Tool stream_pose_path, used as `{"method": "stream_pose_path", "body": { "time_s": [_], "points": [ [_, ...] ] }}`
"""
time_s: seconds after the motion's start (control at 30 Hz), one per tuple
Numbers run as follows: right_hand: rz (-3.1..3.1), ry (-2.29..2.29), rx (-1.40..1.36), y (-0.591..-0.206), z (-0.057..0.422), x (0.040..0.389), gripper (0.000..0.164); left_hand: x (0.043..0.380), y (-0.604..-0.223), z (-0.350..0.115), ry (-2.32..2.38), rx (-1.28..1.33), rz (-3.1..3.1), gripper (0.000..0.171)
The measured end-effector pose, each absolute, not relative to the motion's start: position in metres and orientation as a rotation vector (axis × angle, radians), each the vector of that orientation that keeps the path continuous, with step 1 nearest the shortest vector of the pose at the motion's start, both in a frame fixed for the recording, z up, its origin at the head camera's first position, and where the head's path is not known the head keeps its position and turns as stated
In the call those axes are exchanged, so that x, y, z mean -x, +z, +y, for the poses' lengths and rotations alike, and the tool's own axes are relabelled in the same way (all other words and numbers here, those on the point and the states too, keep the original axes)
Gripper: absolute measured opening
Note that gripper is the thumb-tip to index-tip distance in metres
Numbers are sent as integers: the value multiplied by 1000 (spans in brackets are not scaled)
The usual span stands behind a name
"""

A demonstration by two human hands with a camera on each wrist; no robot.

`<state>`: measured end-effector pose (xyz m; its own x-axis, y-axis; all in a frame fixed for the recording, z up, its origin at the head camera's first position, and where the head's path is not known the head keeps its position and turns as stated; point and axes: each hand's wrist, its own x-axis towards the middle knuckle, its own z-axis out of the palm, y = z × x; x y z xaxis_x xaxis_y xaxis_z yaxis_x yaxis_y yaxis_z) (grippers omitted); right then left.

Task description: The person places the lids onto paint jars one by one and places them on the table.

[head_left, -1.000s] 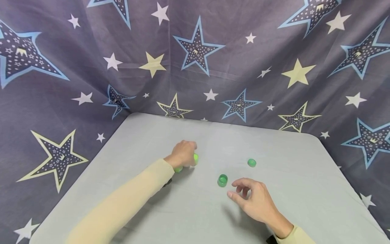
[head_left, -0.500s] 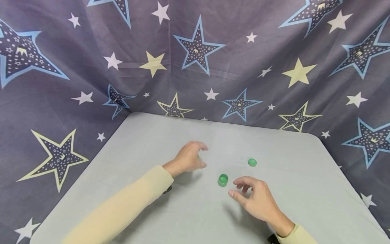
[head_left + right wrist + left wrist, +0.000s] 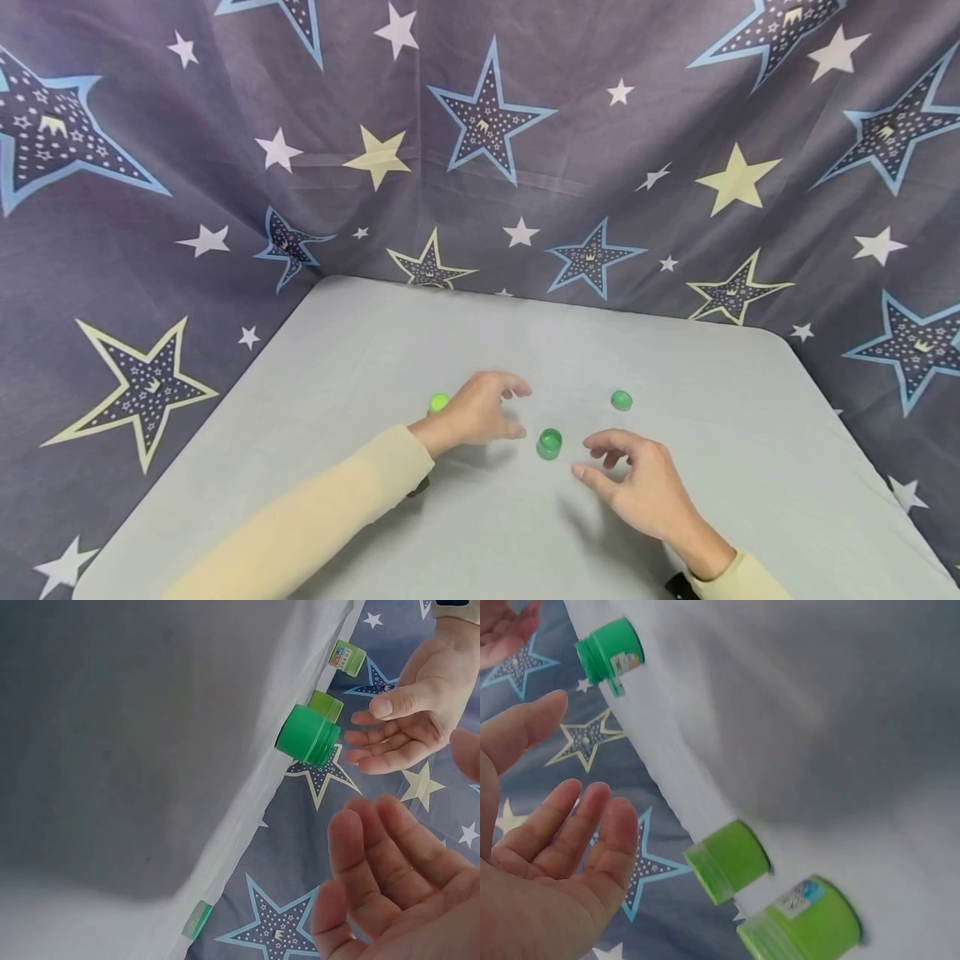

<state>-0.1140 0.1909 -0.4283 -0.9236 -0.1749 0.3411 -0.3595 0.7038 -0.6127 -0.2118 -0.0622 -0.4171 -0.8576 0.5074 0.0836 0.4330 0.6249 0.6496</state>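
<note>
A small green jar (image 3: 549, 444) stands open-topped on the table between the two hands. My left hand (image 3: 480, 410) is left of it, fingers spread and holding nothing. On the right, my right hand (image 3: 645, 483) hovers with loosely bent fingers, apart from the jar. A flat green lid (image 3: 621, 400) lies farther back on the right. Behind the left wrist, one lime-green jar (image 3: 438, 403) shows in part. The left wrist view has two lime-green pots, a smaller one (image 3: 731, 859) and a larger-looking labelled one (image 3: 814, 915); the head view hides one of them.
A pale grey cloth covers the table (image 3: 465, 517). Dark star-patterned fabric (image 3: 480, 208) hangs behind it and along both sides. Black bands show at both wrists.
My left hand has left the lime-green jars and moved right and nearer, toward the green jar. The right hand has shifted slightly right. The green jar and lid stay in place.
</note>
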Motion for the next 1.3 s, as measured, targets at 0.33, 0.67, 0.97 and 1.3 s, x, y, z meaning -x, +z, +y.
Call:
{"method": "stream_pose_path", "body": {
  "time_s": [0.33,0.67,0.97,1.3],
  "points": [
    [-2639,1024,-421,-429,195,115,24,202,-426,-53,1091,-801,2687,58],
    [-2612,1007,-436,-427,197,117,22,198,-433,-45,1105,-748,2655,57],
    [-2612,1004,-441,-427,198,119,20,198,-437,-35,1085,-719,2684,56],
    [-2612,998,-438,-427,199,120,20,200,-442,-25,1086,-661,2667,56]
  ]
}}
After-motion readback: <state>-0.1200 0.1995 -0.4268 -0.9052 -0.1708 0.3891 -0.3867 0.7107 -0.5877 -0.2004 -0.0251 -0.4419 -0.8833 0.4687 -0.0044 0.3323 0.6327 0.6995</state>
